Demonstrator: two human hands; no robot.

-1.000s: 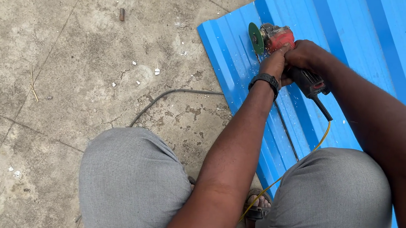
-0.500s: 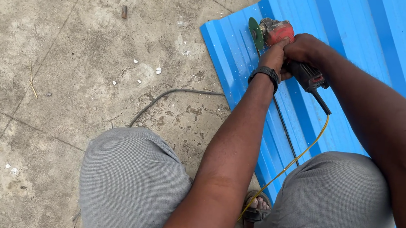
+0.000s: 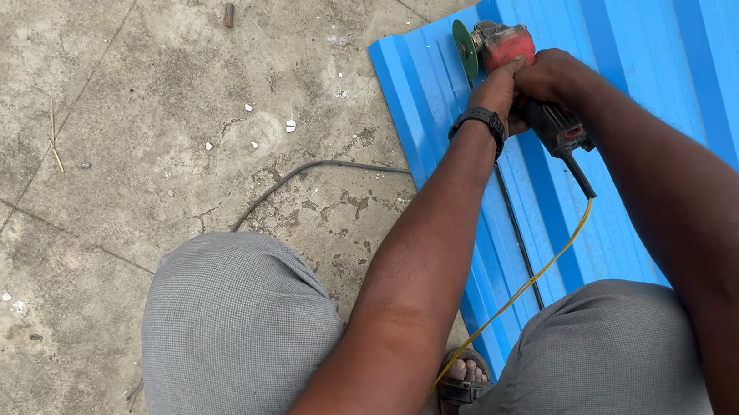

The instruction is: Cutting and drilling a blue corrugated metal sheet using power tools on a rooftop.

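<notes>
Hands are gripping a red grinder [image 3: 507,46] over the near edge of the blue ridged sheet [image 3: 655,100]. Keeping the green disc [image 3: 465,49] square to the sheet and the yellow cord [image 3: 521,292] behind it looks wise. Left hand [image 3: 501,86] and right hand [image 3: 555,75] are both wrapping closed around the grinder.

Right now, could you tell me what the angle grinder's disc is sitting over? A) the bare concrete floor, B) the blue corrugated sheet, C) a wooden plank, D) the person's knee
B: both hands, left hand and right hand, hold the red angle grinder, and its green disc sits over the blue corrugated sheet near its edge, not over the concrete floor.
</notes>
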